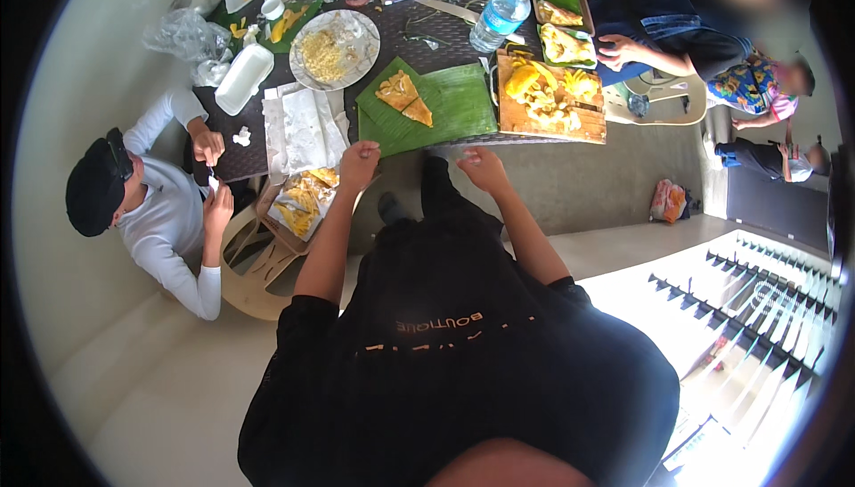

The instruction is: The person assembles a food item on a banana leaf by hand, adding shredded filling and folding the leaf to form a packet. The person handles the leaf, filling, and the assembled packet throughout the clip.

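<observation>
A green banana leaf (463, 104) lies at the table's near edge, with a smaller leaf piece on it bearing a folded, golden wedge of flatbread (403, 98). My left hand (360, 164) is closed at the leaf's near left corner; whether it grips the leaf is unclear. Just off the leaf's near edge, my right hand (483, 171) has its fingers curled together, and what they hold, if anything, is too small to make out. Right of the leaf is a wooden board (583, 126) with yellow fruit pieces (548, 99).
A marbled plate of grated food (334, 50), crumpled white paper (303, 130) and a white foam tray (245, 79) stand to the left. Behind are a water bottle (501, 17) and a knife (450, 11). One person in white (169, 193) sits left; another in dark clothes (663, 24) handles filled trays.
</observation>
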### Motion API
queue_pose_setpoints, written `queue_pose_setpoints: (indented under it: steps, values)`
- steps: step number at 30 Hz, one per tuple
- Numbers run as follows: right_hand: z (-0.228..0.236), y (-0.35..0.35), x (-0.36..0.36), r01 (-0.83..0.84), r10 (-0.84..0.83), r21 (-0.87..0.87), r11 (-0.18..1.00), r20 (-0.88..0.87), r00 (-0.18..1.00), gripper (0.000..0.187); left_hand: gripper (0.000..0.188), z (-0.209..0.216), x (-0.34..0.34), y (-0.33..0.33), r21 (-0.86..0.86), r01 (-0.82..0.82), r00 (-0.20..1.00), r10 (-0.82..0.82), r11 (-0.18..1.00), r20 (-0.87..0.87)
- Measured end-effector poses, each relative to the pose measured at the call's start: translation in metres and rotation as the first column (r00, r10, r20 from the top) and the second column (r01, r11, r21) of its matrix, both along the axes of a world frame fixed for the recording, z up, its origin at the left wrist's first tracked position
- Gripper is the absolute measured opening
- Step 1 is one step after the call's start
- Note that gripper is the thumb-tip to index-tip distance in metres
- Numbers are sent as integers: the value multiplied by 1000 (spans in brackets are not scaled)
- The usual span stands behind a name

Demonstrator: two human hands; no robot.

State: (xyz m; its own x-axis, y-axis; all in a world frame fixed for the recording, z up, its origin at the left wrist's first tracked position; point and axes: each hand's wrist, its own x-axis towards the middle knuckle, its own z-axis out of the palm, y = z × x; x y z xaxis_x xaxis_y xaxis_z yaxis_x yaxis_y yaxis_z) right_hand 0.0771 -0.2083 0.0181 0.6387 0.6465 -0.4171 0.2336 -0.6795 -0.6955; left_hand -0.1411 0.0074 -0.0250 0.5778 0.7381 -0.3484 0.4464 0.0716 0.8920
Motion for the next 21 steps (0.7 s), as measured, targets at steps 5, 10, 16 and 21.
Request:
queue_pose_setpoints:
  steps: [5, 10, 16, 21]
  values:
    - [8, 49, 34, -84, 86, 89, 993, -20, 996, 44, 26, 32, 52, 25, 197, 24, 993, 0, 980, -121]
    - [0, 100, 64, -120, 144, 152, 981, -155, 977, 41, 26, 42, 78, 54, 260, 15, 967, 53, 965, -250]
    - [-13, 140, 84, -259, 294, 187, 947, -190, 937, 40, 26, 42, 92, 88, 308, 16, 945, 86, 951, -316]
    - [-26, 151, 87, -336, 363, 163, 928, -186, 913, 39, 27, 52, 117, 98, 304, 179, 887, -21, 936, -461]
